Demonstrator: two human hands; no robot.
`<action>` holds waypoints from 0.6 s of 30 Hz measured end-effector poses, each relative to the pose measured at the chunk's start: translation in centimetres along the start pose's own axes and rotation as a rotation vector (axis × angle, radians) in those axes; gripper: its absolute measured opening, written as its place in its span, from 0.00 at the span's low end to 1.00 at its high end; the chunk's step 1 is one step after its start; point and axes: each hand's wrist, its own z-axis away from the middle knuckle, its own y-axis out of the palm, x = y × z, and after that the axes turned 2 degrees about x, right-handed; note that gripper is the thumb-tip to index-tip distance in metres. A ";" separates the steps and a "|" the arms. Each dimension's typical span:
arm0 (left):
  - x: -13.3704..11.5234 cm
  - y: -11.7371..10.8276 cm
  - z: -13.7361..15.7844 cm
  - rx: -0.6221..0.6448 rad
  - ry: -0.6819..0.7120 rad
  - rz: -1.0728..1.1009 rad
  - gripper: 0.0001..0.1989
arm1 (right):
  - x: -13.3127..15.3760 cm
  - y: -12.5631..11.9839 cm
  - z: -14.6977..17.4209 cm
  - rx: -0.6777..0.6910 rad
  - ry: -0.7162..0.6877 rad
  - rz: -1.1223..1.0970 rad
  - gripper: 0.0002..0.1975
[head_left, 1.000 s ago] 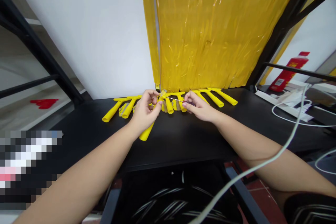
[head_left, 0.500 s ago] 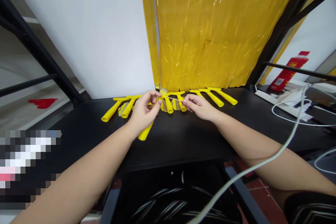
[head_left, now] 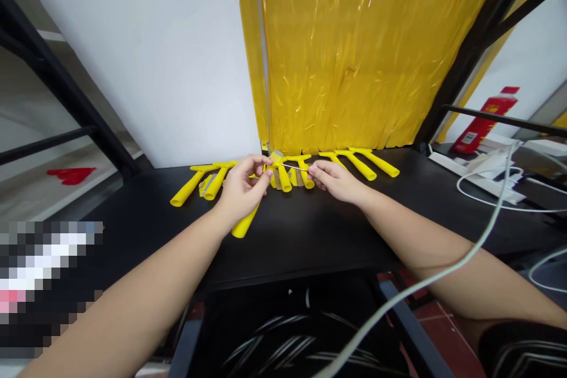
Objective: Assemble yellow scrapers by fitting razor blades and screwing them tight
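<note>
My left hand [head_left: 245,186] is closed around a yellow T-shaped plastic handle [head_left: 246,222], whose round end points down toward me. Most of its head is hidden by my fingers. Between the thumb and fingers of my right hand [head_left: 332,180] is a thin metal rod [head_left: 293,167], its tip pointing left toward my left fingertips. Whether the tip touches the held handle I cannot tell. Similar yellow handles lie on both sides, such as a handle at the left [head_left: 188,189] and a handle at the right [head_left: 378,163]. Small yellow-and-grey packets [head_left: 278,155] lie among them.
The black tabletop [head_left: 301,236] ends against a white panel [head_left: 168,71] and a yellow plastic curtain [head_left: 354,59]. A red bottle [head_left: 485,121] stands at the right near white strips. A pale cable [head_left: 425,286] hangs across my right forearm. Black frame posts flank the table.
Almost nothing differs. The view has shifted very slightly, while both hands keep their hold and position.
</note>
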 end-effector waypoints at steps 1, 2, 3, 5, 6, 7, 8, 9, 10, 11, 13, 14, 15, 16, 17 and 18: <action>0.0 0.0 0.0 0.005 -0.001 -0.001 0.07 | -0.1 0.0 -0.1 0.032 0.016 -0.015 0.29; 0.0 0.1 0.1 0.008 -0.002 -0.003 0.07 | -0.1 0.1 -0.1 0.062 0.032 -0.041 0.30; -0.1 0.1 0.1 0.011 -0.003 -0.004 0.07 | -0.1 0.2 0.0 0.082 0.044 -0.075 0.30; -0.1 0.1 0.1 0.005 -0.005 0.003 0.07 | -0.1 0.4 0.2 0.094 0.046 -0.137 0.26; -0.2 0.1 0.0 -0.002 -0.005 0.010 0.07 | 0.0 0.5 0.3 0.092 0.035 -0.157 0.24; -0.2 0.1 0.0 -0.010 -0.004 0.017 0.07 | 0.0 0.6 0.4 0.083 0.020 -0.166 0.24; -0.2 0.1 -0.1 -0.019 -0.004 0.021 0.07 | 0.0 0.7 0.5 0.068 0.007 -0.162 0.24; -0.2 0.0 -0.1 -0.026 -0.005 0.024 0.07 | 0.0 0.7 0.5 0.050 0.000 -0.146 0.23; -0.1 0.0 -0.2 -0.030 -0.006 0.024 0.07 | -0.1 0.7 0.5 0.033 0.000 -0.122 0.23; -0.1 -0.1 -0.2 -0.031 -0.006 0.024 0.07 | -0.1 0.7 0.5 0.022 0.007 -0.101 0.23; 0.1 -0.1 -0.2 -0.026 -0.007 0.029 0.07 | -0.2 0.6 0.3 0.039 0.037 -0.102 0.24; 0.1 -0.1 -0.2 -0.021 -0.007 0.031 0.07 | -0.2 0.6 0.2 0.065 0.059 -0.133 0.25; 0.2 -0.1 -0.2 -0.017 -0.006 0.033 0.07 | -0.1 0.7 0.1 0.091 0.083 -0.181 0.27; 0.2 0.0 -0.2 -0.014 -0.006 0.033 0.07 | 0.0 0.7 0.1 0.109 0.108 -0.238 0.28; 0.1 0.0 -0.2 -0.014 -0.005 0.032 0.07 | 0.1 0.8 0.1 0.120 0.133 -0.296 0.28; 0.1 0.0 -0.1 -0.016 -0.004 0.029 0.07 | 0.3 0.9 0.1 0.128 0.159 -0.349 0.29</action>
